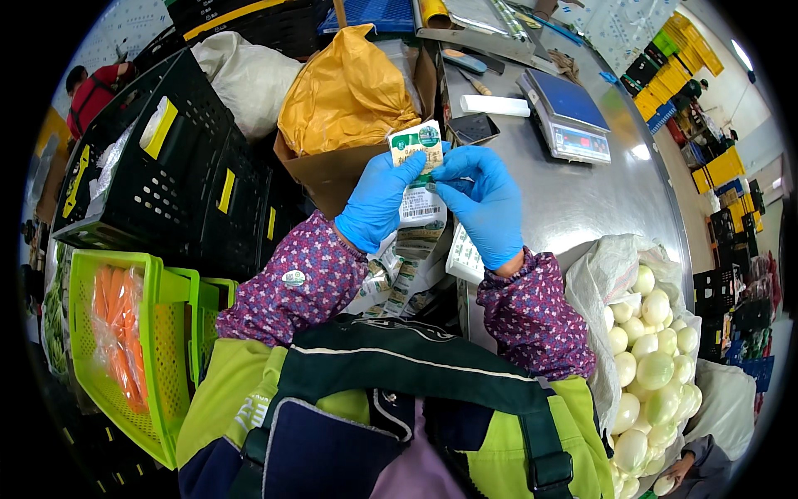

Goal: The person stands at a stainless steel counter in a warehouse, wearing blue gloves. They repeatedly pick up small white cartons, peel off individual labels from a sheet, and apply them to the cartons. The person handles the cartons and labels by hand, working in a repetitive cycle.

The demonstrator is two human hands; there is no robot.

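Both my hands wear blue gloves and meet in front of me, near the edge of the metal table. My left hand [371, 205] is closed on a green and white printed label [416, 150], thumb across its face. At the label's right edge, my right hand [485, 200] has its fingers pinched together on it. Below them hangs a strip of labels [422, 209] with a barcode, running down into a loose heap of labels [407, 279]. Another white label piece [465, 254] hangs under my right hand. The fingertips of the right hand partly hide what they pinch.
A scale [567, 116] and a white roll [495, 106] stand on the metal table [573, 200]. Peeled onions [657, 374] fill a bag at right. Left are black crates [158, 191] and a green basket [170, 374] with bagged carrots [120, 333]. A yellow bag [345, 91] sits in a carton.
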